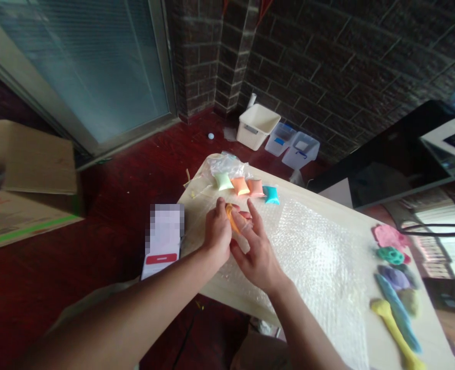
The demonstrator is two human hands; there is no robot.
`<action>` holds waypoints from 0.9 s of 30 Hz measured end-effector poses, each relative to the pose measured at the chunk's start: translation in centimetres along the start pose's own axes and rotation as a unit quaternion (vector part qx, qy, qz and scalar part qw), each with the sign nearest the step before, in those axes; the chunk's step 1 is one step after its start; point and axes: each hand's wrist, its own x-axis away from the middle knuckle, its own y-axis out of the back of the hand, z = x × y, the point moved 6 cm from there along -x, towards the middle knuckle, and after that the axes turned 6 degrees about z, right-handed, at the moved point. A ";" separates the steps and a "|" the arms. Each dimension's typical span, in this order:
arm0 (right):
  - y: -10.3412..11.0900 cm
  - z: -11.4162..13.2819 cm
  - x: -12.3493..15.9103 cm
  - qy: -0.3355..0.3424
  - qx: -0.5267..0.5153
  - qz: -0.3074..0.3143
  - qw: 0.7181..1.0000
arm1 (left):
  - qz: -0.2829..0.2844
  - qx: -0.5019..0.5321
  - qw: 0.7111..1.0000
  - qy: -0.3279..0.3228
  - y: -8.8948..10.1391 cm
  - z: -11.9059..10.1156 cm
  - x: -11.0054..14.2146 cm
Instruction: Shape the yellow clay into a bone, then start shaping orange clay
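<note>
My left hand (217,232) is closed around a small orange clay packet (234,218), thumb pointing up. My right hand (259,253) meets it from the right; its fingers press on the packet's side while the index finger sticks out. Part of the packet is hidden by the fingers. Just beyond the hands lie a pale green packet (223,181), a light orange packet (240,186), a salmon packet (256,188) and a teal packet (271,195) in a row. Bubble wrap (320,262) covers the table under and right of my hands.
A crumpled clear bag (227,164) lies at the table's far end. A phone (164,231) is by the left edge. Shaped pieces, including a yellow one (395,331) and a blue one (399,311), line the right side. Bins (258,123) and a cardboard box (31,180) stand on the floor.
</note>
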 end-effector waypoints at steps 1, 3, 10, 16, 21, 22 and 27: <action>0.2 -0.1 0.1 0.001 0.012 0.008 1.000 | 0.007 0.005 1.000 -0.003 -0.2 0.0 0.0; 0.6 -0.3 0.2 -0.006 0.037 0.012 0.999 | 0.017 0.006 1.000 -0.007 -0.5 0.2 -0.1; 1.6 -0.1 0.0 -0.021 0.023 -0.018 0.999 | 0.003 -0.057 0.998 -0.033 -0.4 1.0 0.3; 1.8 -0.2 -0.1 -0.003 -0.017 -0.030 0.999 | -0.008 -0.128 0.989 -0.074 -0.3 0.1 0.2; 1.9 -0.3 0.0 0.002 -0.011 -0.026 1.000 | 0.010 -0.158 0.980 -0.117 -0.5 -0.8 0.2; 1.8 -0.3 0.0 -0.001 -0.005 -0.025 1.000 | 0.019 -0.167 0.978 -0.124 -0.5 -0.9 0.2; 1.6 0.0 -0.2 -0.031 0.046 -0.030 0.998 | 0.054 -0.194 0.967 -0.157 -0.9 -1.4 0.6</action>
